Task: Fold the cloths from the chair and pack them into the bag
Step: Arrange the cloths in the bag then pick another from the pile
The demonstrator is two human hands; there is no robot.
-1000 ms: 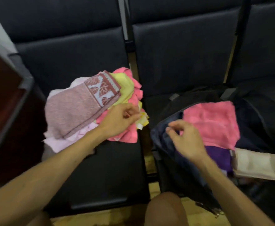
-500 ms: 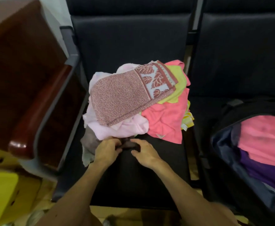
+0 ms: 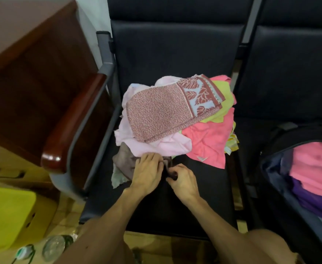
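Left hand (image 3: 146, 172): fingers bent, gripping taupe cloth (image 3: 122, 161) at the pile's front edge. Right hand (image 3: 184, 181): fingertips pinch the same cloth. Cloth pile (image 3: 162, 111) is heaped mid-seat on the chair (image 3: 204, 197); the bag (image 3: 274, 174) lies open on the next seat.

Under the pile (image 3: 167, 111), left hand (image 3: 146, 174) and right hand (image 3: 184, 182) grip brown cloth (image 3: 125, 161).

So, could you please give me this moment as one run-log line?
hands: left hand and right hand grip brown cloth | pile: on chair | bag: open, partly packed
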